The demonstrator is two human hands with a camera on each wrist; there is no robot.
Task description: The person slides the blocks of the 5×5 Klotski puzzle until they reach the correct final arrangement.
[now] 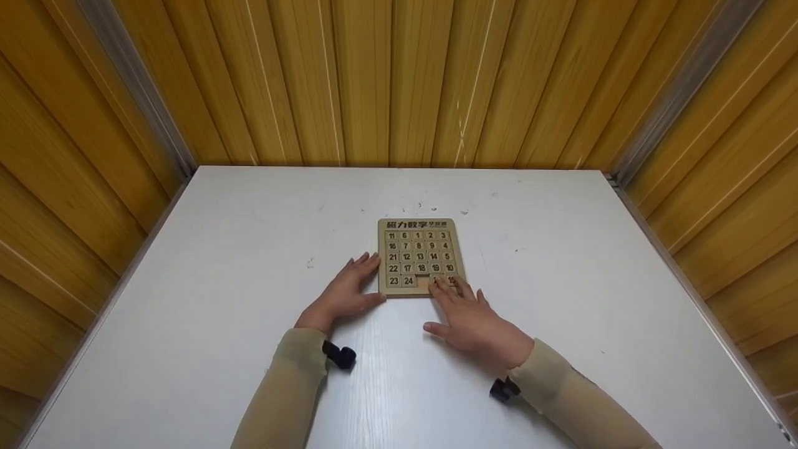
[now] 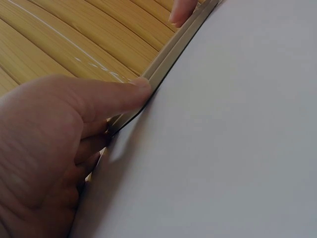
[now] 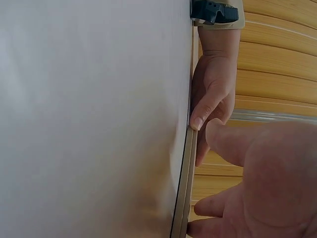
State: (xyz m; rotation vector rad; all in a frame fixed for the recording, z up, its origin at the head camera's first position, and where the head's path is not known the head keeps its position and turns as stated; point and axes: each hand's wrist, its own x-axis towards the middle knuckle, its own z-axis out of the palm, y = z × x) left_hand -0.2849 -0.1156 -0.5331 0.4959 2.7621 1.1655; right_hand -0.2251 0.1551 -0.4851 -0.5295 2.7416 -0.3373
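A wooden number slide puzzle [image 1: 419,225] lies flat on the white table, its numbered tiles set in a grid. The bottom row has a gap [image 1: 423,282] to the right of tile 24 [image 1: 408,280]. My left hand [image 1: 343,293] rests at the puzzle's near left corner, fingers along the left side and thumb [image 2: 121,96] against the near edge. My right hand [image 1: 471,321] reaches over the near right corner, fingertips on the bottom-row tiles right of the gap and partly hiding them. Its thumb [image 3: 230,141] stands out, apart from the board.
The white table [image 1: 542,249] extends around the puzzle on all sides. Small dark marks [image 1: 434,209] dot its surface behind the board. Wood-patterned panels [image 1: 361,81] rise at the back and both sides. Each sleeve's cuff carries a small black camera [image 1: 340,355].
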